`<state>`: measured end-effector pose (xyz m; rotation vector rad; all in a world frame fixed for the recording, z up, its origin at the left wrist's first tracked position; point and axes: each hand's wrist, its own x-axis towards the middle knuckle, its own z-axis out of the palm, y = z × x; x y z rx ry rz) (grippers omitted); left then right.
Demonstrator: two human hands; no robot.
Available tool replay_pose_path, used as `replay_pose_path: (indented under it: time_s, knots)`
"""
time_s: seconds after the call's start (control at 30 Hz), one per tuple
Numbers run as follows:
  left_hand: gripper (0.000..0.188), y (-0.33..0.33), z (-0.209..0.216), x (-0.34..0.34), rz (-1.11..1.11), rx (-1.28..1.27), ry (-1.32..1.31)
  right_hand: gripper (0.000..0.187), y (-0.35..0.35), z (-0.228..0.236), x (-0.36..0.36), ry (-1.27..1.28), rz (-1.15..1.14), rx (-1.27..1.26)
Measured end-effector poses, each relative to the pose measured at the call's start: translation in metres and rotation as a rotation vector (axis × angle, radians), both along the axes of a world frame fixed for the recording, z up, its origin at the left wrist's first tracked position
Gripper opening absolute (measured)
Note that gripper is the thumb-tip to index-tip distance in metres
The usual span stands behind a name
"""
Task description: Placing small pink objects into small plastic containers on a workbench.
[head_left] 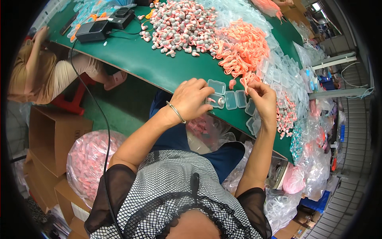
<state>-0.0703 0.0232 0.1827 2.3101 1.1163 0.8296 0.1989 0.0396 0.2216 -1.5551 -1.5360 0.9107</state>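
Note:
My left hand [191, 99] is curled at the left edge of a small clear plastic case [217, 104], its thumb and forefinger closed on that edge. The lid [217, 86] lies folded back, and a pink and grey earplug [221, 101] sits inside. To the right, my right hand [263, 99] pinches the end of a looped orange cord [248, 79] beside the cord pile. Between my hands another clear case [230, 100] lies open. A small pink piece [232, 84] rests just beyond it.
A heap of grey and pink earplugs [183, 26] and a pile of orange cords [244, 47] cover the far green table [131, 53]. Clear cases [278, 75] crowd the right side. A black device [93, 31] trails a cable. At left, another person [34, 71] sits.

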Motion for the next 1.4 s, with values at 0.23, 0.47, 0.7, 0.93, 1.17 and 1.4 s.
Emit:
replay_pose_path:
  time_s: [0.23,0.47,0.7,0.93,1.17,1.4]
  knots:
    - [0.045,0.002,-0.001,-0.001,-0.017,-0.013,-0.017,0.012,-0.022,-0.001,-0.028,-0.175,0.090,0.256]
    - [0.045,0.004,-0.002,-0.005,-0.038,-0.045,-0.010,0.011,-0.019,-0.004,-0.048,-0.448,0.391,0.516]
    - [0.042,0.004,0.001,-0.004,-0.034,-0.063,-0.073,0.011,-0.016,-0.007,-0.060,-0.577,0.512,0.602]
    - [0.040,0.004,0.005,-0.006,-0.054,-0.051,-0.020,0.012,-0.028,-0.003,-0.059,-0.569,0.407,0.625]
    - [0.041,0.005,0.005,-0.001,-0.060,-0.043,0.014,0.015,-0.056,-0.015,-0.061,-0.618,0.233,0.541]
    - [0.041,0.004,0.003,-0.002,-0.054,-0.034,-0.006,0.010,-0.059,-0.014,-0.072,-0.745,0.238,0.623]
